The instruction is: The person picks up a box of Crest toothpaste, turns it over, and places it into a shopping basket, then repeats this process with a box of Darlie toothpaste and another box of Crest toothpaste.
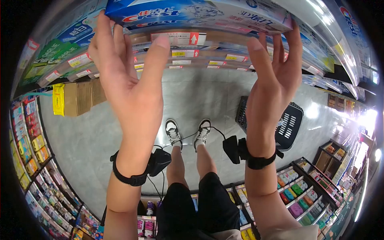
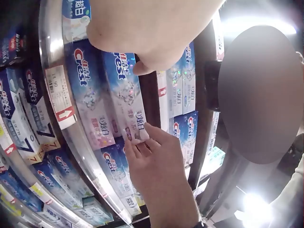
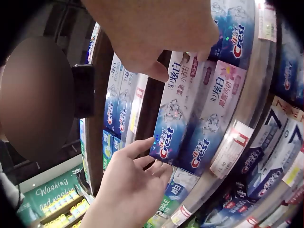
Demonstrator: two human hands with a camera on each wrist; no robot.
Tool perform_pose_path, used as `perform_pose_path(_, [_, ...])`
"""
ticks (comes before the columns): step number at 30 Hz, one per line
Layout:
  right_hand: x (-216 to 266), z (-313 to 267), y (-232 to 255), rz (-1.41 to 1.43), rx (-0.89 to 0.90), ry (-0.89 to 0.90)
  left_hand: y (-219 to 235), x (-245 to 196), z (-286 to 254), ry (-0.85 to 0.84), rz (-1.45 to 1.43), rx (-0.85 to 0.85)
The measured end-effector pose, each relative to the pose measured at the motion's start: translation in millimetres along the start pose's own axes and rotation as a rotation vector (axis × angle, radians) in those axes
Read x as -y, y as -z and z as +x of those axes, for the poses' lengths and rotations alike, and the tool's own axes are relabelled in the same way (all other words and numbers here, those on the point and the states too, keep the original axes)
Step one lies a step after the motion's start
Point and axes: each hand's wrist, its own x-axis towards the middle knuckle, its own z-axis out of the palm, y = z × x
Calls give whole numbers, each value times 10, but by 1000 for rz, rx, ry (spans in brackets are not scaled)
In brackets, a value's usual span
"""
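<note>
A blue-and-white Crest toothpaste box lies crosswise at the top of the head view, held by its two ends. My left hand has its fingertips at the left, blue end, with the thumb standing out below. At the pale right end are the fingers of my right hand. From the left wrist view, the right hand holds the lower end of the toothpaste box. The right wrist view shows the left hand at the box's blue corner. Beside it sits another Crest box with a pink flower.
Price labels run along the shelf edge, with more toothpaste rows close by. On the floor stand a black shopping basket and a cardboard box. Stocked shelves are behind me. Cables hang from both wrist straps.
</note>
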Motion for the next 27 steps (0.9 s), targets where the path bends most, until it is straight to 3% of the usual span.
perform_pose_path(6, [-87,-40,-29,75,-49,-24,6,-38,8,-55,214,5])
perform_pose_path(14, [-142,44,-136,36,-39,36,-136,-78,39,-53,86,0])
perform_pose_path(20, [-269,-62,-44,-171,-35,82,-135,29,-25,-3,121,-14])
perform_pose_path(23, [-327,-85,-37,-451,-18,159,-131,84,-3,-13,140,-26])
perform_pose_path(27, [-305,-94,-80,-606,-10,173,-88,85,33,13,48,-35])
